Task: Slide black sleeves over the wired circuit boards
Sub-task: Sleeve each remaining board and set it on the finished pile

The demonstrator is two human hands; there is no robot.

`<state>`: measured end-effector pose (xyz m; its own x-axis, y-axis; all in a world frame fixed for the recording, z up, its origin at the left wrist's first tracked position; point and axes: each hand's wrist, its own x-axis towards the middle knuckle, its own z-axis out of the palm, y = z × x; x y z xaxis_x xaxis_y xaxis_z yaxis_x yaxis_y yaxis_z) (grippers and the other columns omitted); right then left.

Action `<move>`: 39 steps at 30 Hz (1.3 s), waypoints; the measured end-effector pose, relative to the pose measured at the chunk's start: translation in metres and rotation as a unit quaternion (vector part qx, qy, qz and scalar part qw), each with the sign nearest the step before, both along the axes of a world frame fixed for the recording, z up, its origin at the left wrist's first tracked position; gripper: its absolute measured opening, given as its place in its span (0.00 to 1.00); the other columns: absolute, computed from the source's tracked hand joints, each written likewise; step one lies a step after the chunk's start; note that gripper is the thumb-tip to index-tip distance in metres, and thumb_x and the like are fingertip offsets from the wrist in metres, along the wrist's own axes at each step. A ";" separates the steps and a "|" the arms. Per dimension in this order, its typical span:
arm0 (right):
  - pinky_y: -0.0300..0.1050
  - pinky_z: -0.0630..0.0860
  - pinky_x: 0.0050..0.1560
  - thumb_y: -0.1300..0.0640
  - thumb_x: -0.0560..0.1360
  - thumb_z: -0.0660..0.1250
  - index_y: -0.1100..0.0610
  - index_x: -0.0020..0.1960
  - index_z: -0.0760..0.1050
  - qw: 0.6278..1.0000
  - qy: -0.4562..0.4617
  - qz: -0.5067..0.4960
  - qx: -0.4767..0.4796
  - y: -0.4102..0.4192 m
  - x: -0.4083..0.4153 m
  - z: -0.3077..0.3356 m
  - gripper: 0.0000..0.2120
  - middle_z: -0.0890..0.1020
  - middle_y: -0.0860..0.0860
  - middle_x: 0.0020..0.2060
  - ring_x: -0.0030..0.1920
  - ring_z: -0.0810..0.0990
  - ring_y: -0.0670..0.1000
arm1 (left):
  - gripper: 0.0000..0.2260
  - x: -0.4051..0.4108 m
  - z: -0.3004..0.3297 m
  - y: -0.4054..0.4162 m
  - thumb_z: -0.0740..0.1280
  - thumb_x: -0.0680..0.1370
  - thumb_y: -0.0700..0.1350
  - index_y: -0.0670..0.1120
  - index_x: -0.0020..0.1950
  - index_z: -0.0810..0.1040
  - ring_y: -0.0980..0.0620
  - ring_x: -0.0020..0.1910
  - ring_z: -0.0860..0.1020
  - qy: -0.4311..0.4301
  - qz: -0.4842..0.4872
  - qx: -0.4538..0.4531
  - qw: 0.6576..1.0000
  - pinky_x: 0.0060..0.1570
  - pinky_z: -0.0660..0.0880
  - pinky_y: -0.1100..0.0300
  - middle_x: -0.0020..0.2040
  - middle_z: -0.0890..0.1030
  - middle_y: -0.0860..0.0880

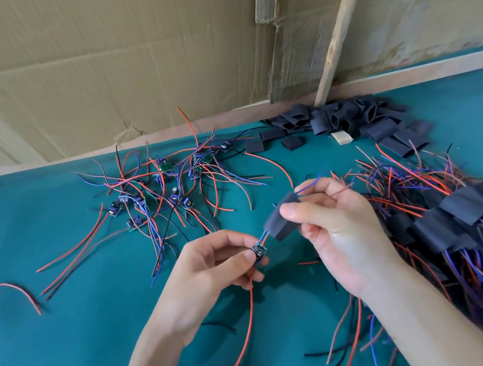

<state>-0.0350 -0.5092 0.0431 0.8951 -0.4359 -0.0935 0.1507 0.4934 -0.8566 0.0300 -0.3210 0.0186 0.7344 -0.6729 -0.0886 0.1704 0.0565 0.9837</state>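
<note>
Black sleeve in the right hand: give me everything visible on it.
The black sleeve is a short, flat, matte dark tube, soft-looking like heat-shrink. The right hand pinches it, thumb on its near face, above the green table. It tilts, lower end toward the circuit board that the left hand holds. Blue wires are threaded through it, exiting the upper end. The board is not yet inside; a short gap remains.

A small assembly workshop — piecework by hand, by the look of it. A green felt-covered bench (68,339) carries a tangle of bare wired circuit boards (157,184), a heap of cut black sleeves (338,121) and a stack of sleeved boards (463,219). Flattened cardboard cartons (86,65) printed "PCS" line the back — a rough wooden batten (343,18) leans against them.
</note>
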 end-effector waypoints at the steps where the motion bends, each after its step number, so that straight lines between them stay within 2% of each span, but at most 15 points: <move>1: 0.34 0.69 0.30 0.70 0.55 0.80 0.57 0.46 0.76 0.999 0.009 0.007 -0.036 0.004 0.000 -0.002 0.24 0.80 0.51 0.32 0.30 0.74 0.46 | 0.06 0.000 0.000 0.000 0.72 0.74 0.41 0.43 0.49 0.84 0.46 0.39 0.82 -0.005 0.007 -0.001 1.000 0.40 0.78 0.60 0.46 0.85 0.37; 3: 0.36 0.70 0.31 0.64 0.59 0.79 0.57 0.46 0.77 0.994 0.031 0.012 -0.100 0.013 -0.001 -0.006 0.18 0.81 0.51 0.32 0.29 0.75 0.47 | 0.09 0.000 -0.001 -0.001 0.75 0.71 0.40 0.39 0.49 0.83 0.45 0.40 0.83 -0.015 0.024 0.000 1.000 0.40 0.79 0.60 0.44 0.84 0.36; 5: 0.37 0.71 0.31 0.60 0.59 0.79 0.54 0.44 0.79 0.989 0.048 -0.001 -0.140 0.018 -0.001 -0.008 0.15 0.82 0.50 0.33 0.30 0.75 0.48 | 0.11 0.000 -0.003 -0.002 0.78 0.69 0.38 0.36 0.48 0.81 0.44 0.40 0.84 -0.017 0.037 0.006 0.999 0.41 0.80 0.59 0.42 0.84 0.38; 11: 0.33 0.73 0.35 0.56 0.62 0.79 0.50 0.39 0.82 0.973 0.044 -0.028 -0.224 0.015 -0.002 -0.007 0.08 0.85 0.50 0.34 0.32 0.78 0.46 | 0.10 0.000 -0.002 -0.004 0.79 0.66 0.38 0.41 0.44 0.83 0.45 0.44 0.85 -0.031 0.058 0.000 0.998 0.48 0.81 0.59 0.45 0.86 0.37; 15: 0.35 0.72 0.31 0.57 0.63 0.79 0.55 0.39 0.80 0.978 0.041 -0.020 -0.206 0.017 -0.002 -0.006 0.09 0.84 0.51 0.33 0.29 0.78 0.47 | 0.08 0.001 -0.002 -0.003 0.78 0.67 0.36 0.44 0.44 0.83 0.44 0.46 0.86 -0.029 0.061 -0.010 0.998 0.47 0.80 0.62 0.44 0.86 0.40; 18: 0.37 0.73 0.30 0.57 0.64 0.78 0.58 0.42 0.79 0.975 0.048 -0.014 -0.217 0.018 -0.003 -0.007 0.11 0.84 0.50 0.33 0.29 0.78 0.48 | 0.08 0.001 -0.002 -0.004 0.78 0.67 0.37 0.45 0.43 0.83 0.42 0.44 0.86 -0.031 0.064 -0.009 0.997 0.45 0.81 0.59 0.41 0.85 0.41; 21: 0.38 0.74 0.31 0.55 0.66 0.78 0.56 0.41 0.80 0.978 0.054 0.025 -0.202 0.022 -0.002 -0.008 0.09 0.83 0.50 0.32 0.29 0.79 0.49 | 0.09 0.002 -0.003 -0.003 0.78 0.67 0.38 0.46 0.44 0.83 0.42 0.41 0.86 -0.028 0.081 -0.016 0.996 0.41 0.82 0.58 0.41 0.84 0.40; 24: 0.39 0.75 0.30 0.51 0.69 0.76 0.50 0.39 0.84 0.982 0.055 0.067 -0.166 0.028 -0.002 -0.009 0.04 0.83 0.52 0.32 0.30 0.80 0.51 | 0.08 0.003 -0.002 -0.002 0.77 0.69 0.41 0.47 0.45 0.82 0.45 0.35 0.84 -0.058 0.082 -0.010 0.995 0.36 0.80 0.59 0.38 0.84 0.40; 29: 0.39 0.74 0.28 0.52 0.75 0.76 0.52 0.40 0.83 0.977 0.058 0.077 -0.190 0.033 -0.004 -0.011 0.06 0.83 0.54 0.32 0.29 0.80 0.51 | 0.11 0.000 -0.002 -0.003 0.78 0.68 0.50 0.46 0.44 0.82 0.47 0.32 0.81 -0.093 0.071 0.013 0.993 0.33 0.77 0.59 0.35 0.82 0.41; 33: 0.37 0.69 0.24 0.55 0.78 0.74 0.54 0.46 0.82 0.961 0.078 0.058 -0.258 0.021 -0.007 0.002 0.03 0.83 0.49 0.30 0.24 0.76 0.48 | 0.10 -0.001 0.002 -0.004 0.78 0.69 0.48 0.45 0.45 0.83 0.46 0.34 0.81 -0.063 0.021 -0.008 0.998 0.35 0.78 0.59 0.37 0.83 0.40; 34: 0.36 0.68 0.24 0.55 0.77 0.74 0.54 0.49 0.83 0.954 0.088 0.046 -0.284 0.012 -0.009 0.010 0.03 0.82 0.48 0.29 0.23 0.74 0.48 | 0.09 -0.003 0.002 -0.004 0.78 0.70 0.47 0.45 0.45 0.83 0.47 0.34 0.82 -0.053 0.011 -0.005 0.999 0.36 0.78 0.59 0.38 0.83 0.41; 36: 0.36 0.68 0.26 0.51 0.75 0.75 0.52 0.53 0.83 0.928 0.121 0.041 -0.350 -0.015 -0.019 0.033 0.09 0.80 0.46 0.28 0.25 0.73 0.45 | 0.06 -0.004 0.001 -0.005 0.76 0.72 0.45 0.45 0.45 0.84 0.47 0.36 0.83 -0.041 0.015 0.014 0.999 0.37 0.78 0.60 0.39 0.84 0.42; 37: 0.37 0.70 0.30 0.45 0.73 0.75 0.50 0.54 0.83 0.899 0.148 0.050 -0.409 -0.030 -0.027 0.046 0.13 0.82 0.43 0.30 0.27 0.74 0.43 | 0.03 -0.004 0.000 -0.005 0.75 0.74 0.44 0.45 0.45 0.84 0.47 0.37 0.83 -0.036 0.027 0.022 0.999 0.38 0.79 0.61 0.40 0.84 0.42; 38: 0.41 0.73 0.35 0.37 0.70 0.74 0.47 0.53 0.83 0.849 0.185 0.057 -0.492 -0.044 -0.034 0.057 0.17 0.85 0.40 0.33 0.31 0.77 0.41 | 0.02 -0.003 0.000 -0.006 0.74 0.76 0.41 0.44 0.45 0.83 0.46 0.37 0.83 -0.029 0.043 0.026 0.998 0.38 0.79 0.61 0.40 0.84 0.42; 39: 0.44 0.76 0.41 0.29 0.67 0.69 0.42 0.53 0.83 0.782 0.225 0.059 -0.578 -0.056 -0.042 0.068 0.23 0.86 0.38 0.36 0.35 0.80 0.40 | 0.03 -0.001 -0.001 -0.005 0.72 0.78 0.39 0.44 0.44 0.83 0.46 0.37 0.83 -0.023 0.063 0.027 0.997 0.38 0.80 0.61 0.40 0.84 0.41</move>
<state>-0.0772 -0.5656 0.1114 0.9253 -0.3788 -0.0154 -0.2828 -0.6626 -0.6935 0.0289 -0.3262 0.0173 0.8169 -0.5701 -0.0870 0.1200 0.0204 0.9926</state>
